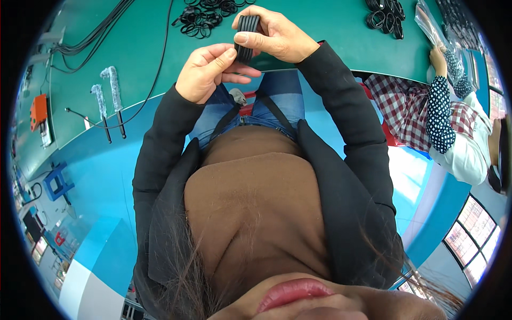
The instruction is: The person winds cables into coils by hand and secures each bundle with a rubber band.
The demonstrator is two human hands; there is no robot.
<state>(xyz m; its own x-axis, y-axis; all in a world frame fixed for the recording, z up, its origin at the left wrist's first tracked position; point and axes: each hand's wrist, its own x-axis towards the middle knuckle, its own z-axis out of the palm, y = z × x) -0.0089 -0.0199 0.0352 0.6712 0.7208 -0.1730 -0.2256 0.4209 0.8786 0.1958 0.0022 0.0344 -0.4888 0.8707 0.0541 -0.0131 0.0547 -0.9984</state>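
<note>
A black cable wound into a tight coil (246, 52) is held up just over the near edge of the green table. My right hand (280, 36) grips it from the right, thumb across the front and fingers behind. Thumb and forefinger of my left hand (207, 70) pinch at the lower left side of the coil, while its other fingers stretch out below. Just beyond my hands, several small black loops (202, 18) lie in a loose heap on the table.
More black coils (385, 17) lie at the far right. Long black cables (80, 49) run across the left side. Near the left edge lie two plastic-wrapped tools (114, 90) and an orange device (39, 111). A co-worker's hand (438, 61) holds a clear plastic bag (431, 25) at right.
</note>
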